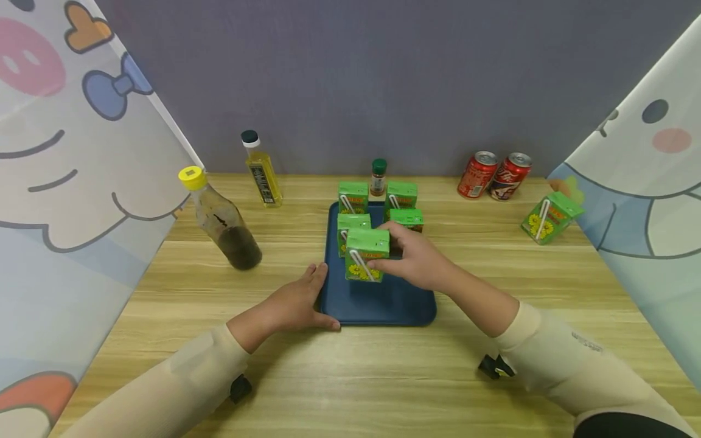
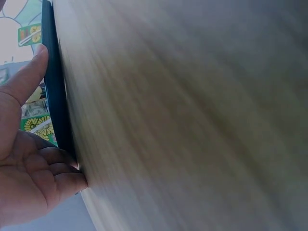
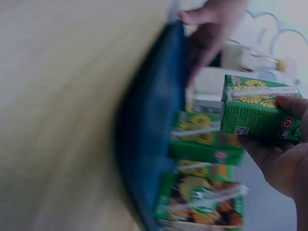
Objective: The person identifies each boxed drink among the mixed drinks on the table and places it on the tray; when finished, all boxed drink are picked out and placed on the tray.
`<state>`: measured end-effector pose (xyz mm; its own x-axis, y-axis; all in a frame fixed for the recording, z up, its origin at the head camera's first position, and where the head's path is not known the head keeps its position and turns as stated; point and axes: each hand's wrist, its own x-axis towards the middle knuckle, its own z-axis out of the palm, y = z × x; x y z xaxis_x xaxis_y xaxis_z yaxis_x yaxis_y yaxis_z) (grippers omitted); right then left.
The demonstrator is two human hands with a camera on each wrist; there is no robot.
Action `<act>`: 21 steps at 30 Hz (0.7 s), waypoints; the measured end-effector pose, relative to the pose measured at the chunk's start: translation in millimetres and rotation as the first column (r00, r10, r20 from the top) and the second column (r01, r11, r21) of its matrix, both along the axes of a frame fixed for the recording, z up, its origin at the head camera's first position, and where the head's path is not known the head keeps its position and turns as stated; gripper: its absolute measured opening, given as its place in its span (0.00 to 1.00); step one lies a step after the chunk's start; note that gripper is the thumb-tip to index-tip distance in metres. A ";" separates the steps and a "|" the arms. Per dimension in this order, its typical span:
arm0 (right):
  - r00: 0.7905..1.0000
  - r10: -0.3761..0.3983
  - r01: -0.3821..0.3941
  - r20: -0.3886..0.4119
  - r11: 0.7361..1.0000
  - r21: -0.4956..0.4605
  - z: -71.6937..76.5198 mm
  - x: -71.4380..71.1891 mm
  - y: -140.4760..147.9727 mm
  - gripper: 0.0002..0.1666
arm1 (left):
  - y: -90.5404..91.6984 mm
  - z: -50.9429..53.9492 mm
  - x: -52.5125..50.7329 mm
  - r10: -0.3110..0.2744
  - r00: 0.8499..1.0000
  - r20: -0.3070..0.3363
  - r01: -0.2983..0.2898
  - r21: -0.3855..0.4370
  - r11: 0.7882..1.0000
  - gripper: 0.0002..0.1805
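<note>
My right hand [image 1: 414,258] holds a green drink carton [image 1: 366,252] with a straw on its front, thumb on one side and fingers on the other. The right wrist view shows this carton [image 3: 260,108] raised off the blue tray [image 1: 383,307]. Several more cartons stand on the tray behind it, among them one at back left [image 1: 353,198], one at back right [image 1: 401,194] and one at middle left [image 1: 350,225]. Another carton [image 1: 406,217], partly hidden by my right hand, has a brown picture. Spread at the tray's near left corner, my left hand [image 1: 298,301] touches its rim.
Left of the tray stand a dark sauce bottle [image 1: 235,240] with a yellow cap and an oil bottle [image 1: 265,176]. A small green-capped jar [image 1: 378,179] is behind the tray. Two red cans [image 1: 477,176] and a lone green carton [image 1: 549,218] stand to the right.
</note>
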<state>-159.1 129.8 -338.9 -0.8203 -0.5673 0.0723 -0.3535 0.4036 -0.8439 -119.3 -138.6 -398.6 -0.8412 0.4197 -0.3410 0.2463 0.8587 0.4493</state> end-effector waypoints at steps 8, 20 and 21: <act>0.997 0.075 -0.078 0.032 0.994 0.079 -29.6 0.6 -10.3 0.26 | 0.1 -2.3 -1.5 -0.015 1.000 -0.027 0.015 0.011 1.000 0.70; 0.991 0.123 -0.128 0.043 0.983 0.132 -47.8 -3.4 -12.9 0.26 | 0.2 -2.5 -1.8 -0.020 0.999 -0.028 0.021 0.016 1.000 0.70; 0.991 0.126 -0.131 0.046 0.982 0.135 -47.4 -3.3 -13.1 0.27 | 0.1 -2.5 -1.7 -0.019 0.999 -0.026 0.020 0.016 1.000 0.70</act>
<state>-162.4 116.7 -386.3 -0.7407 -0.6705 -0.0426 -0.3797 0.4701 -0.7967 -121.1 -138.5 -401.1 -0.8412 0.4412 -0.3127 0.2744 0.8465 0.4562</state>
